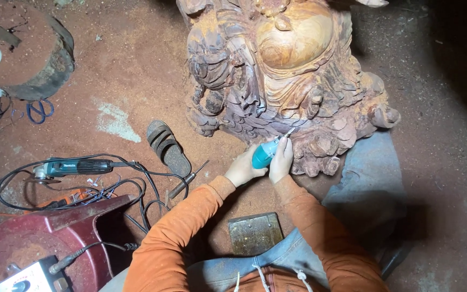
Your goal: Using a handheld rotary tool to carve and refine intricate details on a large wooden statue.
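Fingers point(283, 157) around teal rotary tool point(264, 153)

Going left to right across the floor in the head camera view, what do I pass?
Teal power tool → dark sandal → left hand → teal rotary handpiece → right hand → carved wooden statue's base.

One carving point(287, 81), two power tools point(266, 153) point(74, 167), one sandal point(167, 147).
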